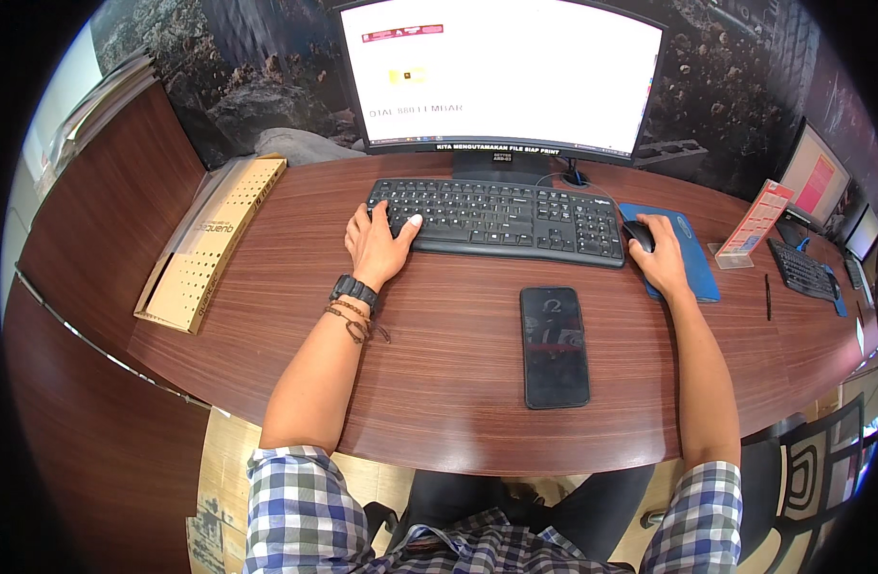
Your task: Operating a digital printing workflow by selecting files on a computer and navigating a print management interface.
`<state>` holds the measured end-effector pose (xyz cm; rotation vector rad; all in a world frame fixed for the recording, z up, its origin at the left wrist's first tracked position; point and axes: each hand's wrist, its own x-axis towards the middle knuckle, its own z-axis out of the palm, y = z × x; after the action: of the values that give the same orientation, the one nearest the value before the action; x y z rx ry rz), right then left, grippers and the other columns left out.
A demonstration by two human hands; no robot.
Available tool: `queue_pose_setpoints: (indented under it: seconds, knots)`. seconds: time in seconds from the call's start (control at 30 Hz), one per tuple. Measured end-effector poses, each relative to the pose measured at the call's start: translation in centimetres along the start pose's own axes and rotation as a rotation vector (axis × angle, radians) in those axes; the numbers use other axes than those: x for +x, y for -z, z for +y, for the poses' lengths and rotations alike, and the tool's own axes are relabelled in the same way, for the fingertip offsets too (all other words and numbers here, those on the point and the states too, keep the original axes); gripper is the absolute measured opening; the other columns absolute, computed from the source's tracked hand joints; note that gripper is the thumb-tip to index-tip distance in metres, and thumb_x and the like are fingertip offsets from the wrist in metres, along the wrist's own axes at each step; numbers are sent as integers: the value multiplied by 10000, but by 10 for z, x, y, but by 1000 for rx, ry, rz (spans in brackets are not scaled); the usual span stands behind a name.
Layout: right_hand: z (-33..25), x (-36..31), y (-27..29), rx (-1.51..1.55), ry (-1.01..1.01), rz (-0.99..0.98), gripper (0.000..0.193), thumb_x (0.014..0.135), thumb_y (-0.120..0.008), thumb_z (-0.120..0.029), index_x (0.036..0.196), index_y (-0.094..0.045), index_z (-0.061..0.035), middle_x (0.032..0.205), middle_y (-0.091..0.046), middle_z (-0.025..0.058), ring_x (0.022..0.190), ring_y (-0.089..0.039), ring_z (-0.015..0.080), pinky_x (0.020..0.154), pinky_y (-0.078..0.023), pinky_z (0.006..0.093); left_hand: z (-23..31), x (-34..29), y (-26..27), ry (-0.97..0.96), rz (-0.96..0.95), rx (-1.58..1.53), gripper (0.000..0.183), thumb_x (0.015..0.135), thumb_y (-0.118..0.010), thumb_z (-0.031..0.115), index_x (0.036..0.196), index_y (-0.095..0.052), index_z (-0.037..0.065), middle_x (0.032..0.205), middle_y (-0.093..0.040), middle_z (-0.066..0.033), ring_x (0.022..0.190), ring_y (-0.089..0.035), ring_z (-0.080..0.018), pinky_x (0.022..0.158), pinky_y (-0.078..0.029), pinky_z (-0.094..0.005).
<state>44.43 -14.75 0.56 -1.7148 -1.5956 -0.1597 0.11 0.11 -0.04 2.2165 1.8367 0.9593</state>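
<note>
My left hand [377, 244] rests on the left end of a black keyboard [501, 222], its fingers spread over the keys and the thumb stretched out. At the keyboard's right end, my right hand [661, 258] is curved over a black computer mouse [638, 233]. That mouse sits on a blue mouse pad [692, 253], partly under the hand. Behind the keyboard stands a curved monitor [506, 77] with a mostly white page and a small yellow graphic. A dark smartphone [555, 349] lies face up on the desk between my forearms.
A yellow-brown perforated box [214, 244] lies at the desk's left, beside a wooden partition [123, 182] topped with stacked sheets. To the right are a red and white stand-up card [753, 225], a dark pen [768, 297], a second keyboard [802, 268] and another monitor [815, 182].
</note>
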Motion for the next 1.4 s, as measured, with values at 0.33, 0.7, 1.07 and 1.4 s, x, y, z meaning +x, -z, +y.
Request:
queue_pose_setpoints:
  seconds: [0.33, 0.7, 1.07, 1.4]
  knots:
    - [-2, 1, 0, 3, -14, -12, 466, 831, -654, -184, 1262, -615, -11, 1266, -581, 176, 1187, -575, 384, 1019, -462, 420, -1, 0, 0, 1, 5, -8, 793, 923, -617, 600, 1462, -463, 39, 1542, -323, -310, 1444, -261, -474, 1171, -210, -583]
    - [-3, 0, 1, 1, -11, -9, 470, 831, -653, -178, 1269, -613, -12, 1266, -582, 171, 1183, -580, 378, 1018, -463, 417, 0, 0, 0, 11, -10, -15, 807, 921, -616, 604, 1469, -455, 34, 1549, -312, -312, 1452, -244, -475, 1178, -198, -578]
    - [-4, 0, 3, 34, 6, -24, 468, 814, -668, -178, 1246, -633, 0, 1238, -598, 179, 1169, -587, 379, 1013, -466, 417, 0, 1, 1, 0, -23, 9, 813, 937, -590, 616, 1482, -434, 33, 1549, -304, -303, 1445, -249, -470, 1167, -222, -575]
    - [2, 1, 0, 5, 32, -11, 445, 811, -676, -166, 1221, -615, -4, 1225, -599, 183, 1168, -582, 386, 1008, -468, 428, -1, 0, 1, 6, -26, 4, 822, 936, -591, 617, 1488, -425, 30, 1552, -300, -305, 1448, -244, -468, 1171, -214, -576]
